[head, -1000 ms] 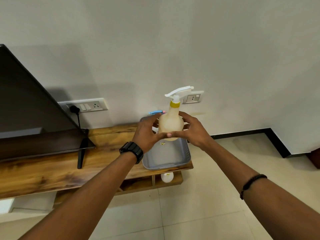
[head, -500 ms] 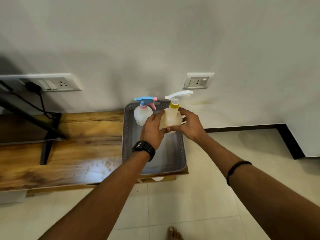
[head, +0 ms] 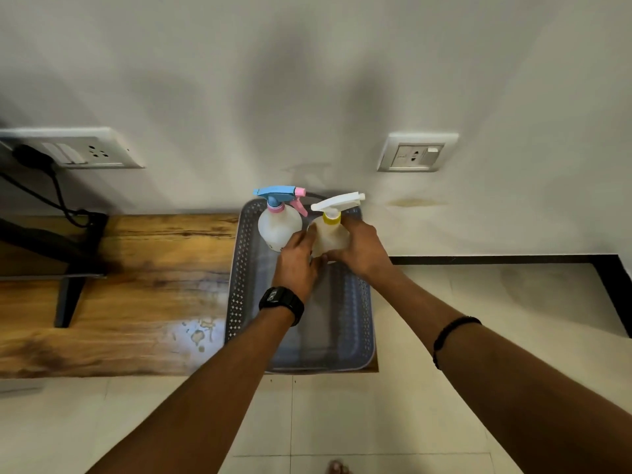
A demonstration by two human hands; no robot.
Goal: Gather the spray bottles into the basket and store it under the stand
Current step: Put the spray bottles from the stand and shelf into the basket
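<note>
Our left hand (head: 295,265) and right hand (head: 359,249) grip the yellow-collared, white-triggered cream spray bottle (head: 329,234) in the grey perforated plastic basket (head: 236,295).

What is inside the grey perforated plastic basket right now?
Two spray bottles: a blue-and-pink-triggered one and a yellow-collared one gripped by both hands. Their bases and some basket floor are hidden.

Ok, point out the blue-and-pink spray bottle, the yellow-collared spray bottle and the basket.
blue-and-pink spray bottle (head: 278,224): head view, white body.
yellow-collared spray bottle (head: 331,236): head view, cream body.
basket (head: 236,295): head view, perforated left wall.
</note>
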